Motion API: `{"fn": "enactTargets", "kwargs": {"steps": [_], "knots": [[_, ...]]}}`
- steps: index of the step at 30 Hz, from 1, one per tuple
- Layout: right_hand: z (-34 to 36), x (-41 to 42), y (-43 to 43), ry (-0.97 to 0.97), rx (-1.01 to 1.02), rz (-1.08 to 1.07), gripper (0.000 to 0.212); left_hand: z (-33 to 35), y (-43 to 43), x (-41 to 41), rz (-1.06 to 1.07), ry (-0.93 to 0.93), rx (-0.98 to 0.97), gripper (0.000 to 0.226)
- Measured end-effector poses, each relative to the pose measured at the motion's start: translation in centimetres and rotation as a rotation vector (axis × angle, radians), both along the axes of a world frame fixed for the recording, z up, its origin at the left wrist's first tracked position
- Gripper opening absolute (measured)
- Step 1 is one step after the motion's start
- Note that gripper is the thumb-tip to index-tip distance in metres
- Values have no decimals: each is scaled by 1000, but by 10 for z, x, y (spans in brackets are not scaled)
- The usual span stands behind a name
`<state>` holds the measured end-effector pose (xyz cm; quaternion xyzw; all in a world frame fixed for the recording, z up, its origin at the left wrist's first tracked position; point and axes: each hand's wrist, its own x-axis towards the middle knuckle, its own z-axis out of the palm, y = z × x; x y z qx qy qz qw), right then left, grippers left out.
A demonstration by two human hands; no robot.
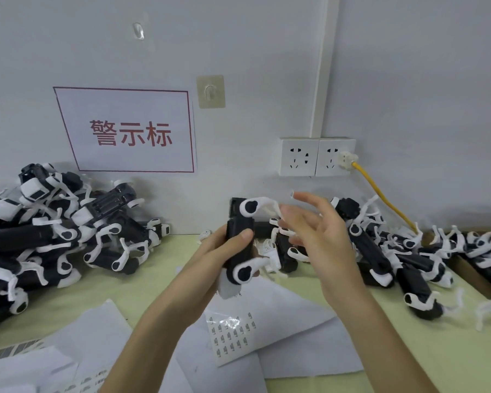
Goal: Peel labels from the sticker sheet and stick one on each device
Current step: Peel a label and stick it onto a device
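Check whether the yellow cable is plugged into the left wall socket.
No, the yellow cable ends in a white plug seated in the right wall socket; the left wall socket holds nothing.

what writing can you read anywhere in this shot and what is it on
"警示标": red characters on the white, red-bordered sign on the wall.
Sticker sheet: rows of small printed labels, too small to read.
Papers at lower left: strips of print, too blurred to read.
Device held in the left hand: no readable marking shows.
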<state>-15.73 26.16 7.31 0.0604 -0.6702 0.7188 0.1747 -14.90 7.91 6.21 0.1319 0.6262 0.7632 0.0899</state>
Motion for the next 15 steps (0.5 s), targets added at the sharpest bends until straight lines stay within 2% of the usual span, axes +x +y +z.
{"fn": "enactTargets", "kwargs": {"steps": [2,4,9,15], "knots": [[1,0,4,29,-51,-70,21,-2,5,0,41,-12,48,18],[4,1,7,48,-69,-82,11,-3,8,-1,53,-22,96,12],[12,11,1,11,-28,166,8,-6,11,-4,32,29,121,14],[10,14,-10,13,-22,185,6,-6,14,-1,75,96,68,43]]}}
